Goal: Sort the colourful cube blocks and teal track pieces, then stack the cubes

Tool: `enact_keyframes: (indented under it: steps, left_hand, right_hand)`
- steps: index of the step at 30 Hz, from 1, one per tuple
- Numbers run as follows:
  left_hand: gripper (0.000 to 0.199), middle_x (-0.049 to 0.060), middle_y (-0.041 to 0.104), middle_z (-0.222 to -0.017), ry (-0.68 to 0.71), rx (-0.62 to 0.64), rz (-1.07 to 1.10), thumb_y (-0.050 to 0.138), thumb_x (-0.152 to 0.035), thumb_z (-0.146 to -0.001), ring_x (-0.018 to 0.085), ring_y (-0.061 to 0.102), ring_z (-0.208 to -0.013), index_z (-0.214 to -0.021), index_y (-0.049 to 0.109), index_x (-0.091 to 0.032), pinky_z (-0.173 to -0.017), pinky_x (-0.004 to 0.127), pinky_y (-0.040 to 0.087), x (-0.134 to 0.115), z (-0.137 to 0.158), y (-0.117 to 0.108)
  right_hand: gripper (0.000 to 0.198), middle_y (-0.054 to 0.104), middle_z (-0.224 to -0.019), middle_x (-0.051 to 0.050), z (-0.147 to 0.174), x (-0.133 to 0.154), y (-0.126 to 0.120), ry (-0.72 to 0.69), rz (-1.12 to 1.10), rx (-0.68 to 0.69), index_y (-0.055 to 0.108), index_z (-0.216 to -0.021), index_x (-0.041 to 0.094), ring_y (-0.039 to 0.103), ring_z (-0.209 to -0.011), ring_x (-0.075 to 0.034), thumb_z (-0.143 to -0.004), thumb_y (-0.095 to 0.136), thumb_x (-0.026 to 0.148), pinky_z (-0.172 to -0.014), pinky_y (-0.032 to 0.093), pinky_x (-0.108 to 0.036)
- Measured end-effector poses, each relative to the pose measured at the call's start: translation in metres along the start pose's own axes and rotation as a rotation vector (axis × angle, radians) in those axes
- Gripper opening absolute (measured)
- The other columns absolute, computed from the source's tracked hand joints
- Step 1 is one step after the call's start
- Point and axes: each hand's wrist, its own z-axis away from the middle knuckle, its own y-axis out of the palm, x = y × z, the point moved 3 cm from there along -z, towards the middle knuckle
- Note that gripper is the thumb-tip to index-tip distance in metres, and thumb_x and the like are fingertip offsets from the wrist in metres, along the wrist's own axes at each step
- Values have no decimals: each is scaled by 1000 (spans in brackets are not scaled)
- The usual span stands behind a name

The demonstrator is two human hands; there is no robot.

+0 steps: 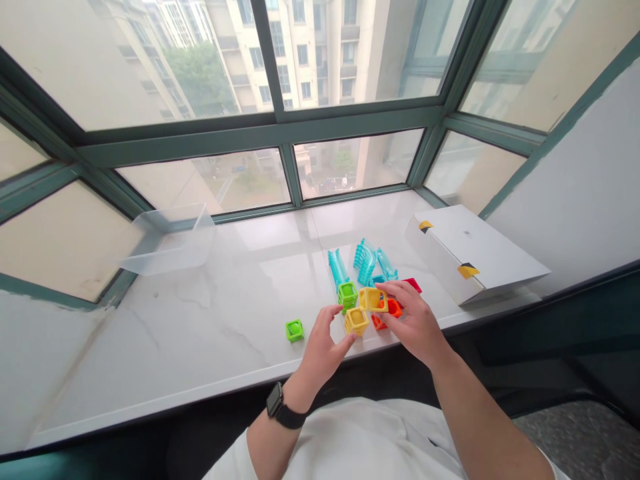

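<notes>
My right hand [415, 323] pinches a yellow hollow cube block [373, 300] between thumb and fingers, just above the sill. My left hand [323, 343] has its thumb and index finger around another yellow cube block [357, 322], lower and nearer to me. The two yellow blocks are close together; whether they are joined, I cannot tell. Behind them is a green cube block [347, 296]. Red-orange blocks [393, 309] lie partly hidden under my right hand. A separate green cube block [295, 330] sits left of my left hand.
Clear blue track pieces, one straight [339, 268] and one curved [365, 260], lie beyond the blocks. A clear plastic bin [170, 243] stands at the left by the window. A white box [480, 250] with yellow-black tabs is at the right. The white sill's front edge [225, 381] runs before me.
</notes>
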Motion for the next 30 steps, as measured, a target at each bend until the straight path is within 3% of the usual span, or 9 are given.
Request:
enact_keyframes:
  steps: [11,17,30]
  left_hand:
    - [57,8,64,-136,-6,30,-38,72,-13,-83,27,62,-129,-136,52,-26,-114,52,48,27,-5,28]
    - [43,8,69,-127,-18,24,-45,69,-17,-88,27,67,-121,-129,57,-26,-109,51,52,29,-6,29]
    - [46,9,68,-130,7,38,-46,69,-20,-91,27,66,-122,-135,56,-27,-108,50,52,28,-5,27]
  right_hand:
    - [48,66,-130,-5,-1,-13,3,23,26,180,68,-130,32,65,-121,-26,-85,62,15,-107,55,-44]
    - [47,66,-131,-5,-1,-16,16,34,24,239,68,-130,32,65,-122,-27,-87,63,14,-109,53,-47]
    - [46,65,-131,-5,2,-23,33,42,9,290,69,-130,31,66,-120,-25,-88,65,15,-108,54,-46]
